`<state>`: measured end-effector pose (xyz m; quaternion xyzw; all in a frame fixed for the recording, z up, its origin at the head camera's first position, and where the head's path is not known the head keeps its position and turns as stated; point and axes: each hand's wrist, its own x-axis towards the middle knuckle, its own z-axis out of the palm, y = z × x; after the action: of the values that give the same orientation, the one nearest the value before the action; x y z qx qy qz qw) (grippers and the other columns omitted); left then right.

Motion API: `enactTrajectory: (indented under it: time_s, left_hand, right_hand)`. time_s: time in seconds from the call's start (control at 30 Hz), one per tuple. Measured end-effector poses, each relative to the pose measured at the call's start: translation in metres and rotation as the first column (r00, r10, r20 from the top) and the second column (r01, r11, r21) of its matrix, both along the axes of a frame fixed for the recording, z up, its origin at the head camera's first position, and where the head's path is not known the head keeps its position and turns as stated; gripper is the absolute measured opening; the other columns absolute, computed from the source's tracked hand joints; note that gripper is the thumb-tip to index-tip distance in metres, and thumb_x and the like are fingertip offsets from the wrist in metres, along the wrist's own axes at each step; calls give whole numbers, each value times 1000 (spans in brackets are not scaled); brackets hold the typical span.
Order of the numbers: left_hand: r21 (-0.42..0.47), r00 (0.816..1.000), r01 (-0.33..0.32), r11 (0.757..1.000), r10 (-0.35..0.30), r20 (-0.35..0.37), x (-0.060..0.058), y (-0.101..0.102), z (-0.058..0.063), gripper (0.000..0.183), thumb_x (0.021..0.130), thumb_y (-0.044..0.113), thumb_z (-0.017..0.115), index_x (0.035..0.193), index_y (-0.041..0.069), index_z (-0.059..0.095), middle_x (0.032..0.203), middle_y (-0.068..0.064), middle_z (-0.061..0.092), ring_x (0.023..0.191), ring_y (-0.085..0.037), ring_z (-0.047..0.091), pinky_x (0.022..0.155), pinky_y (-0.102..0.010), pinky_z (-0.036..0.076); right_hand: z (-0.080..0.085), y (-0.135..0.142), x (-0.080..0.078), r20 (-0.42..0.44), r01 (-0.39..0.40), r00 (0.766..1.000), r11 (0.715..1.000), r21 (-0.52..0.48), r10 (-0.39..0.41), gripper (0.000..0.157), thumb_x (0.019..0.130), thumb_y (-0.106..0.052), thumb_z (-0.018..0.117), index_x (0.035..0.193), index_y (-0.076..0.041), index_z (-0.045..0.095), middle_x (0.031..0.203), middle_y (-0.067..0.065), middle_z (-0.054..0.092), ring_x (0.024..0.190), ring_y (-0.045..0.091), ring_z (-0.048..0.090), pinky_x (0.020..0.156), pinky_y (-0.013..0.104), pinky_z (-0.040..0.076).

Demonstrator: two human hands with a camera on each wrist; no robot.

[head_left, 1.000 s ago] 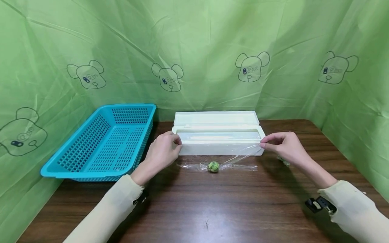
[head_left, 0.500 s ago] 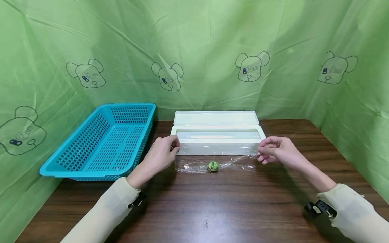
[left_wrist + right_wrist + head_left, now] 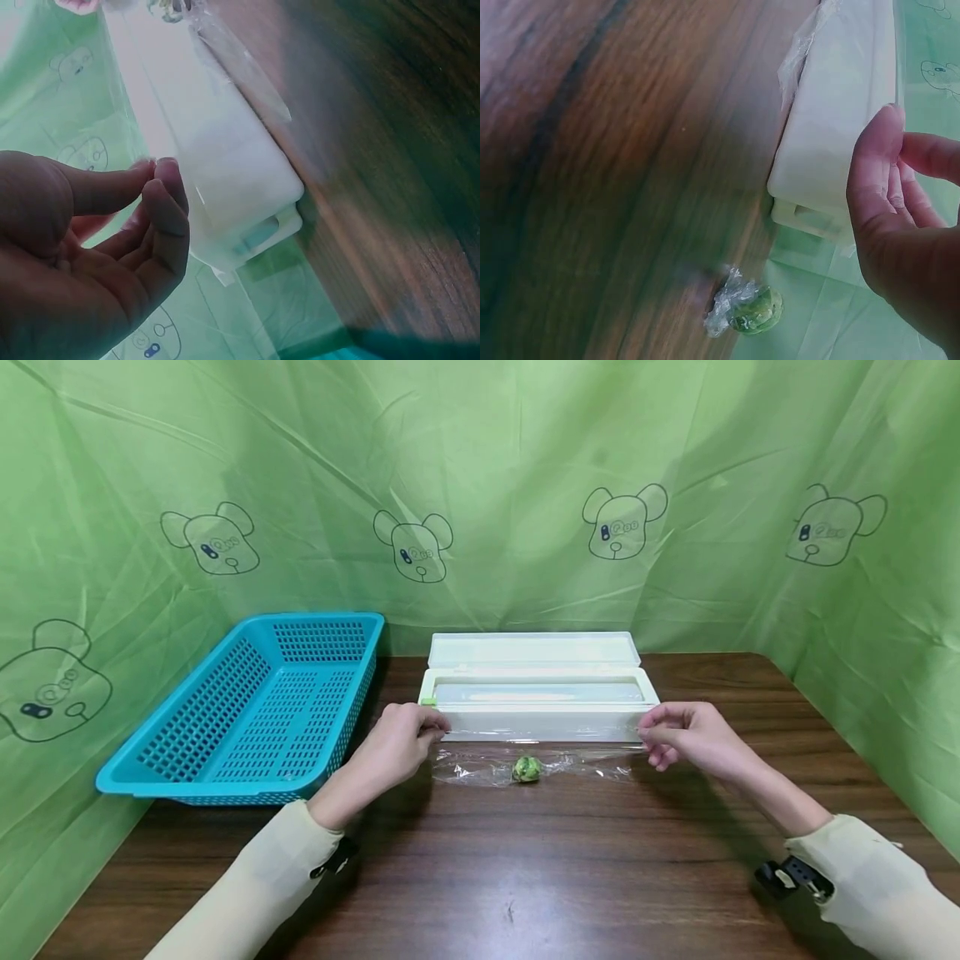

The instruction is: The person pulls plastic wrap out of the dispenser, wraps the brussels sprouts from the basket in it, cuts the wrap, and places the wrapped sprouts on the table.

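Observation:
A white cling film dispenser [image 3: 543, 725] stands with its lid [image 3: 534, 649] raised and a roll inside. Clear cling film [image 3: 581, 765] stretches along its front and down onto the table. On this film sits a small green ball like a Brussels sprout [image 3: 527, 769]. My left hand [image 3: 393, 745] pinches the film at the dispenser's left front end, thumb against fingertips in the left wrist view. At the opposite end, my right hand [image 3: 696, 737] pinches the film between thumb and forefinger. The right wrist view shows another green ball [image 3: 759, 311] in crumpled film beyond the dispenser's end.
A blue perforated basket [image 3: 247, 794] stands at the left of the brown wooden table [image 3: 480, 868]. Green cloth [image 3: 517, 485] printed with bear heads hangs behind and at both sides. A small green piece [image 3: 428, 702] sits at the dispenser's left edge.
The film's right side has come down from a slanting pull and lies flatter before the dispenser. My left hand has lowered slightly, uncovering the small green piece; my right hand has lowered too.

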<state>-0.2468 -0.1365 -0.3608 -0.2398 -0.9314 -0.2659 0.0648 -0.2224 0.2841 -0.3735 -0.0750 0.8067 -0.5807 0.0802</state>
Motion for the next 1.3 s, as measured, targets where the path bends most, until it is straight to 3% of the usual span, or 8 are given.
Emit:
enactTrajectory:
  time_s: [0.2,0.33,0.63,0.87,1.3]
  left_hand:
    - [-32,997,-1,999,4,82,3,0,3,17,96,-5,72,104,5,83,101,-5,79,95,-19,72,82,-41,59]
    - [-40,991,8,999,-3,131,4,1,2,16,96,-6,71,103,3,82,99,-5,78,91,-18,70,81,-40,58]
    - [-109,988,24,994,-6,157,2,1,-6,12,93,-1,74,90,7,81,84,1,73,78,-15,62,75,-37,55]
    - [-120,970,35,992,-5,243,-4,5,-13,14,96,-3,71,89,6,80,81,-1,71,72,-16,59,67,-33,52]
    - [-160,971,32,987,6,237,-6,12,-31,15,92,-2,75,81,7,78,73,1,68,64,-15,58,65,-32,52]
  right_hand:
    - [-1,3,2,-5,-9,1000,999,43,9,24,100,-2,66,115,17,64,85,18,69,67,19,67,63,36,61]
    - [-2,4,2,13,-18,1000,998,65,17,25,100,-2,67,115,17,65,82,17,69,65,18,66,61,35,60]
    - [-5,5,1,30,-28,999,987,157,23,25,98,-3,67,115,16,69,84,19,71,66,21,67,61,36,60]
    - [-11,4,1,58,-35,998,986,166,25,25,98,-3,67,115,16,69,85,17,73,67,20,67,60,35,60]
    - [-19,0,2,97,-33,995,967,254,8,20,96,-7,72,109,8,75,85,13,75,67,18,63,58,32,57]
